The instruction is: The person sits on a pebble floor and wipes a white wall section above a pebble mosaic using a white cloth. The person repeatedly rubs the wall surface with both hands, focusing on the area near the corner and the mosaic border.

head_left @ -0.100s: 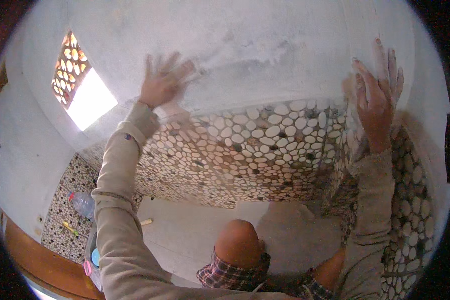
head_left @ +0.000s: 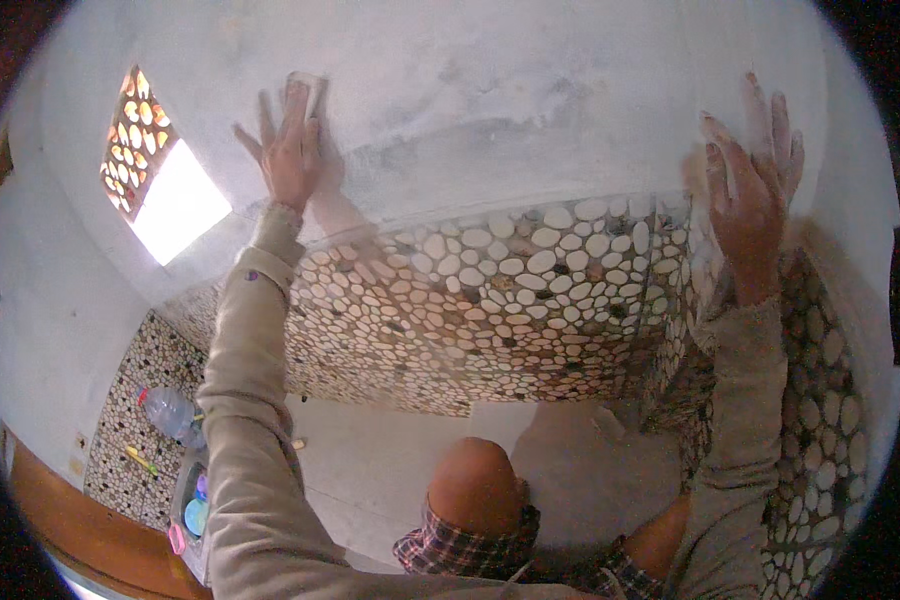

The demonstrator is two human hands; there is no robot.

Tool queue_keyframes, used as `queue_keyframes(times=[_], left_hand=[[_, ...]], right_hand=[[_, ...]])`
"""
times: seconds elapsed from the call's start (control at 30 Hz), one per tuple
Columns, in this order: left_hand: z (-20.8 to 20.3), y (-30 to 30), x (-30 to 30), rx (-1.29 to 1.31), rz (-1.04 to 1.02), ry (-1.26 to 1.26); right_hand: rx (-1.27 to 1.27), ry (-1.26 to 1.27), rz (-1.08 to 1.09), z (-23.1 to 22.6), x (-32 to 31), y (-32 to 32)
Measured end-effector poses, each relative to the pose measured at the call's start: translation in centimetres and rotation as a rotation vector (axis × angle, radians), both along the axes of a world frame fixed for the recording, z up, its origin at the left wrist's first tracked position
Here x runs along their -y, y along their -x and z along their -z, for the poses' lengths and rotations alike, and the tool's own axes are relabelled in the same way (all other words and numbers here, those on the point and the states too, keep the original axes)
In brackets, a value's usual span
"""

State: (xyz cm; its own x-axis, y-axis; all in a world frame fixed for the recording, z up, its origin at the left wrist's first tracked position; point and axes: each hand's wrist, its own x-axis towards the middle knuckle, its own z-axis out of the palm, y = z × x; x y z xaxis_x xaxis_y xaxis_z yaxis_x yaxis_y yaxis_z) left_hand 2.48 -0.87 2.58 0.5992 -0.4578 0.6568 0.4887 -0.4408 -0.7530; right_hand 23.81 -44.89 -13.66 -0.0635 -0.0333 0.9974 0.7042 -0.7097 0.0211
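Observation:
My left hand (head_left: 290, 165) presses against the pale grey wall (head_left: 450, 80), above the pebble-patterned tiles (head_left: 470, 290). Under its index and middle fingers is a small pale flat pad (head_left: 311, 82); its exact kind does not show. Two other fingers of that hand are spread to the left. Where the wall turns at the right, my right hand (head_left: 750, 190) rests with its fingers stretched out and apart, holding nothing. Grey dusty smears mark the wall between both hands.
A bright patch of light (head_left: 182, 203) falls on the wall at the left. On the pebble ledge lie a clear plastic bottle (head_left: 170, 412) with a red cap and a yellow stick-like item (head_left: 140, 459). Nearby is a grey tub (head_left: 188, 478) with colourful items. My bent knee (head_left: 475, 480) is below.
My left hand has swept left and slightly up along the wall with the pad, and that forearm has straightened. The right hand stays nearly where it was.

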Motion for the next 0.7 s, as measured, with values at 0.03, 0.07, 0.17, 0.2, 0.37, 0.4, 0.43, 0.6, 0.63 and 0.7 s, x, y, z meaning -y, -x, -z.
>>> queue_keyframes(times=[0.03, 0.07, 0.17, 0.2, 0.37, 0.4, 0.43, 0.6, 0.63, 0.7], left_hand=[[1.2, -1.2, 0.0, 0.086, 0.096, 0.061], [2.1, -1.8, -0.5, 0.170, 0.195, 0.121], [3.7, 0.8, -0.9, -0.097, -0.208, 0.229], [2.0, 1.5, -0.3, -0.099, -0.394, 0.141], [5.2, -0.5, -0.8, 0.016, 0.041, 0.264], [5.7, 0.4, -0.6, -0.168, -0.012, 0.335], [4.3, 1.7, -1.3, -0.156, -0.132, 0.218], [5.5, -1.3, 0.9, 0.368, -0.303, 0.273], [5.4, -1.0, 1.4, 0.236, -0.330, 0.283], [5.4, 0.4, 2.3, -0.027, -0.397, 0.313]], right_hand=[[0.011, 0.006, 0.005, -0.9, -0.1, -0.3], [0.021, 0.013, 0.009, -1.7, -0.2, -0.7], [0.053, 0.065, 0.011, -2.0, 1.0, -0.6], [0.054, 0.065, 0.004, -1.8, 1.0, -0.7], [0.048, 0.072, -0.018, -1.9, 1.0, -0.6], [0.041, 0.074, -0.017, -2.1, 1.2, -0.6], [0.037, 0.080, -0.015, -2.2, 1.2, -0.6], [0.033, 0.092, 0.002, -2.1, 1.5, -0.7], [0.028, 0.093, 0.000, -2.1, 1.6, -0.7], [0.030, 0.107, -0.016, -2.1, 1.4, -0.7]])
